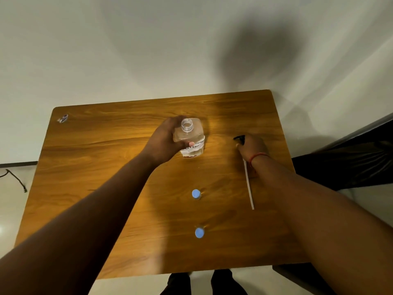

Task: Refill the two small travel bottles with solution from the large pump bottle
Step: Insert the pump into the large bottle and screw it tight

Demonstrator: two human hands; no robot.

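Observation:
The large clear bottle (191,137) stands upright on the wooden table (106,167) with its neck open and a white label on its side. My left hand (165,141) is wrapped around it from the left. To the right, my right hand (252,145) holds the black pump head (239,138) down on the table, and its white dip tube (248,186) lies flat pointing toward me. Two small travel bottles with blue caps stand nearer me, one (196,194) behind the other (199,232), both capped.
A small wrapper-like item (63,118) lies at the table's far left corner. A white wall runs behind the table. A dark cable (17,179) lies on the floor at left, dark furniture (350,162) stands at right, and feet (202,282) show below the near edge.

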